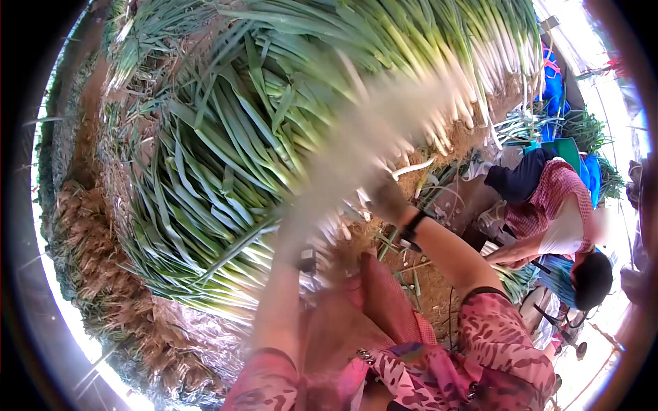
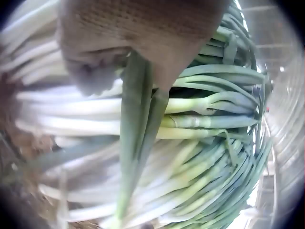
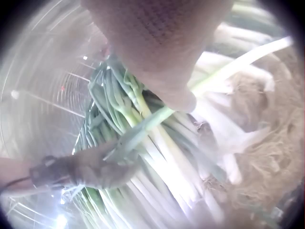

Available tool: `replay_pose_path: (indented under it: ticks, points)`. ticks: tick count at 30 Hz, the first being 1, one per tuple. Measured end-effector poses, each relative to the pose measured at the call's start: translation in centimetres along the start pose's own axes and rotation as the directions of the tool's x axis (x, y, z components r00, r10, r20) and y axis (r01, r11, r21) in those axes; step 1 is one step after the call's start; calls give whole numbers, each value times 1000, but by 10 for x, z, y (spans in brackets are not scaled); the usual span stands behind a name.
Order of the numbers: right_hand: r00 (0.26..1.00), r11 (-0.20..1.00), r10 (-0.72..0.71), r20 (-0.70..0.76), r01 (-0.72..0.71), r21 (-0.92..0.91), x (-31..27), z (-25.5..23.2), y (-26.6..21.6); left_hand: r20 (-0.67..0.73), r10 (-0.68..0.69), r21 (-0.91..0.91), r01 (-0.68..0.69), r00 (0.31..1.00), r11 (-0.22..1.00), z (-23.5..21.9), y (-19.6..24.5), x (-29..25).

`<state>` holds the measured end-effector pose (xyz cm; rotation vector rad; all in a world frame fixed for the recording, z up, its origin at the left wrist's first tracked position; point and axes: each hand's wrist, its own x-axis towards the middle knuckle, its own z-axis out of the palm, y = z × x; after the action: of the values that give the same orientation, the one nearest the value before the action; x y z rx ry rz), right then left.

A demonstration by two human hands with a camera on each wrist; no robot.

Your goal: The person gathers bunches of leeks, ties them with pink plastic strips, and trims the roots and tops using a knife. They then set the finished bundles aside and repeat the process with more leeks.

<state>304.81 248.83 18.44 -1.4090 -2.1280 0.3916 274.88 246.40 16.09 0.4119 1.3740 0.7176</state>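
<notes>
My right hand [image 1: 387,195], in a knitted glove, pinches a long green onion [image 3: 224,74]. Its white end sticks out to one side and its green leaf runs to the other. In the left wrist view my gloved left hand [image 2: 143,38] grips a green onion leaf [image 2: 136,114] that hangs down between thumb and fingers. The right wrist view shows the left hand [image 3: 105,167] at the leaf end of the onion in the right hand. Below both hands lies a thick layer of green onions [image 1: 233,137], white stalks toward me. A blurred pale streak covers part of the head view.
Brown roots and soil [image 3: 262,143] line the stalk ends. Another person [image 1: 548,205] in a checked top bends over at the right, near a green container [image 1: 565,151]. Dry straw-like matter [image 1: 110,253] lies along the left side.
</notes>
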Motion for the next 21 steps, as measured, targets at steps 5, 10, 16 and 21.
replay_pose_path:
  ticks: [5, 10, 16, 21]
  points:
    - [987, 980, 16, 161, 16, -198, 38, 50, 11, -11, 454, -157, -450, 891, 879, 29, 28, 16]
    - [991, 855, -92, 95, 128, -502, 111, -43, 64, 167, 433, -249, -388, 886, 888, 92, 198, -31]
    - [829, 758, 427, -361, -546, -357, 211, -173, 157, 26, 523, 584, -437, 852, 684, 10, 180, -87]
    - [911, 745, 295, 287, -408, 528, 116, -49, 14, -115, 201, 871, 2, 973, 491, -109, 74, -185]
